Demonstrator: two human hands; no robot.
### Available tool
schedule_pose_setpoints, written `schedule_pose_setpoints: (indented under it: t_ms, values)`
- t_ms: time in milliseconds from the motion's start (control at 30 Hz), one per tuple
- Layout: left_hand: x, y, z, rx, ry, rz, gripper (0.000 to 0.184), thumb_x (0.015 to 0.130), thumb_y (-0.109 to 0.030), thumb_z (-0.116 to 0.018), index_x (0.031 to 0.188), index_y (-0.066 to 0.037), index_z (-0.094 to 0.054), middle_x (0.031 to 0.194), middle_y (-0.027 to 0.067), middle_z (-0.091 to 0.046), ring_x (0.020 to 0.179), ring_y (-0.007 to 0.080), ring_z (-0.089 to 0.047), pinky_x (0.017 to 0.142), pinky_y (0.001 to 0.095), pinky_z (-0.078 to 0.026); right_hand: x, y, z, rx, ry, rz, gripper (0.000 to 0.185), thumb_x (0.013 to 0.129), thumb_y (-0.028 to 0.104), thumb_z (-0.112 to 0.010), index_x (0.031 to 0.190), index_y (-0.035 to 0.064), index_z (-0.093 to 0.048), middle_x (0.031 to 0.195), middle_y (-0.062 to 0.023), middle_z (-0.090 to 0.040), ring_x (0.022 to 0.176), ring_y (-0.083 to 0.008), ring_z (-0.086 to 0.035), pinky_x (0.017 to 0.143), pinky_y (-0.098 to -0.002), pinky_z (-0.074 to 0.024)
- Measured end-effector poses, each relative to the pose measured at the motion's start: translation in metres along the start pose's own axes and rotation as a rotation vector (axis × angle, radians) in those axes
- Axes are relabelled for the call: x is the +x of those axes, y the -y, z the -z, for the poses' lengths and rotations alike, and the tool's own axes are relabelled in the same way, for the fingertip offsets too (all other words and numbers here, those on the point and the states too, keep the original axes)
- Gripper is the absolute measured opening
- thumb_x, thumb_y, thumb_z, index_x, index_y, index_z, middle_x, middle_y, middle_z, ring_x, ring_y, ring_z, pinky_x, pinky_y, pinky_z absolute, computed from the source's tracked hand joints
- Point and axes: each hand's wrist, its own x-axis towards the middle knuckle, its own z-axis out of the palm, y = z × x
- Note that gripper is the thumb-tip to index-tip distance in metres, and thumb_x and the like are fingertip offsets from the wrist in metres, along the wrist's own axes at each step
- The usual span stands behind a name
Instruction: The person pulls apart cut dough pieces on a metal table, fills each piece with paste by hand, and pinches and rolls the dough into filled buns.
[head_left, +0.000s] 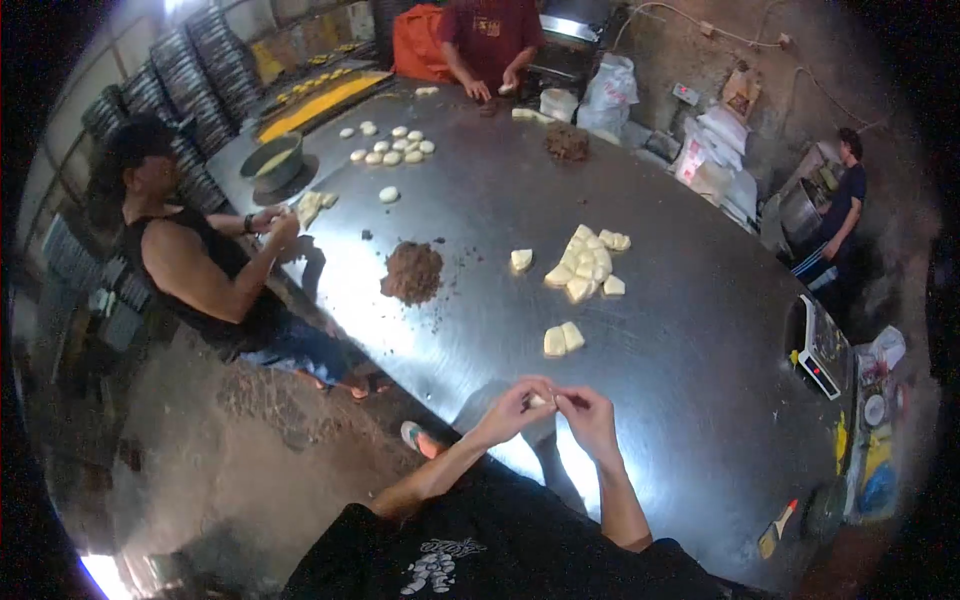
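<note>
Over the near edge of the metal table, my left hand [515, 410] is closed around a small pale piece of dough [538, 400]. My right hand [588, 418] meets it there, its fingers pinching at the dough's edge. Fingers cover most of this piece. Just beyond my hands lie two cut dough pieces [563, 340] side by side. Farther off sits a cluster of several cut dough pieces [585, 265], with a single dough piece [521, 260] to its left. A crumbly brown mound [412, 273] rests on the table to the left.
A person [200, 250] at the left handles dough beside a bowl [272, 165]. Another person [490, 40] works at the far end, near rows of round dough balls [400, 150]. A scale [822, 348] and a brush [778, 528] lie at the right. A third person [846, 200] stands beyond.
</note>
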Motion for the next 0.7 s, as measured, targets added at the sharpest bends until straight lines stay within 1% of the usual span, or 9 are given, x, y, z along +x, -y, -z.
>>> schedule_pose_setpoints:
  t_ms: [167,267,367,433,467,533,600,633,700]
  values:
    - [0.009,-0.006,-0.003,-0.224,0.069,0.23,0.048,0.084,-0.001,-0.069,0.125,-0.004,-0.045,0.122,0.0084,-0.05,0.111,0.0177,-0.054,0.093,0.0296,-0.049,-0.01,0.021,-0.002,-0.397,-0.115,0.164,0.016,0.085,0.006,-0.066,0.098,-0.0044,-0.068,0.091,-0.013,-0.068,0.087,-0.0178,-0.066,0.078,-0.0293,-0.0527]
    - [0.009,0.016,0.0,-0.192,0.087,0.208,0.055,0.082,-0.003,-0.072,0.129,-0.003,-0.043,0.123,0.0082,-0.05,0.111,0.0185,-0.055,0.093,0.0315,-0.05,-0.01,0.01,-0.012,-0.281,-0.191,0.116,0.015,0.085,0.006,-0.066,0.096,-0.0038,-0.069,0.09,-0.0138,-0.068,0.084,-0.0186,-0.067,0.078,-0.0299,-0.0527]
    - [0.006,0.018,0.001,-0.054,0.117,0.253,0.06,0.081,-0.006,-0.075,0.13,-0.002,-0.041,0.124,0.0116,-0.05,0.116,0.0198,-0.052,0.096,0.0347,-0.049,-0.007,0.002,-0.008,-0.486,-0.209,0.101,0.013,0.084,0.006,-0.066,0.092,-0.0029,-0.069,0.088,-0.0171,-0.066,0.082,-0.0254,-0.066,0.073,-0.033,-0.0519]
    - [0.0,0.027,0.008,0.259,0.14,0.151,0.063,0.079,-0.013,-0.078,0.13,-0.002,-0.043,0.126,0.0148,-0.05,0.123,0.0226,-0.048,0.101,0.0392,-0.046,-0.005,-0.018,-0.006,-0.596,-0.236,0.081,0.012,0.085,0.007,-0.066,0.09,-0.0028,-0.069,0.086,-0.0179,-0.065,0.081,-0.0279,-0.065,0.071,-0.0345,-0.0512]
    - [-0.001,0.008,0.015,0.339,0.274,0.31,0.06,0.078,-0.02,-0.079,0.126,-0.003,-0.048,0.129,0.018,-0.048,0.128,0.0295,-0.044,0.106,0.0449,-0.04,-0.002,-0.053,-0.002,-0.659,-0.258,0.14,0.012,0.086,0.009,-0.065,0.089,-0.0027,-0.068,0.083,-0.0186,-0.064,0.079,-0.03,-0.064,0.07,-0.037,-0.0498]
    - [-0.009,0.048,0.058,0.721,0.448,-0.013,0.053,0.078,-0.022,-0.078,0.121,-0.003,-0.054,0.129,0.0184,-0.049,0.127,0.0354,-0.044,0.109,0.0472,-0.035,-0.004,-0.074,0.003,-0.725,-0.282,0.187,0.013,0.086,0.01,-0.064,0.087,-0.0027,-0.068,0.081,-0.0194,-0.063,0.076,-0.0321,-0.062,0.069,-0.0394,-0.0483]
    - [0.012,0.06,0.118,0.936,0.258,-0.248,0.046,0.08,-0.021,-0.075,0.117,-0.002,-0.057,0.127,0.019,-0.052,0.125,0.039,-0.045,0.108,0.0452,-0.035,0.007,-0.059,0.012,-0.836,-0.177,0.152,0.016,0.086,0.014,-0.065,0.089,-0.0017,-0.065,0.082,-0.0184,-0.061,0.078,-0.0339,-0.058,0.073,-0.042,-0.0452]
    - [0.015,0.047,0.14,0.96,0.011,-0.132,0.042,0.081,-0.02,-0.073,0.116,-0.001,-0.057,0.125,0.0207,-0.053,0.124,0.0379,-0.046,0.107,0.0444,-0.036,0.011,-0.044,0.009,-0.928,-0.397,0.139,0.024,0.089,0.023,-0.061,0.093,-0.0011,-0.06,0.088,-0.0172,-0.06,0.091,-0.0344,-0.053,0.08,-0.0445,-0.0408]
    - [0.036,0.009,0.178,0.881,-0.294,0.07,0.034,0.085,-0.021,-0.068,0.11,0.0,-0.059,0.116,0.0223,-0.057,0.113,0.037,-0.053,0.098,0.0421,-0.041,0.043,-0.049,0.017,-0.997,-0.478,0.189,0.026,0.089,0.025,-0.059,0.093,-0.0009,-0.061,0.094,-0.0184,-0.056,0.093,-0.0352,-0.051,0.08,-0.0469,-0.039]
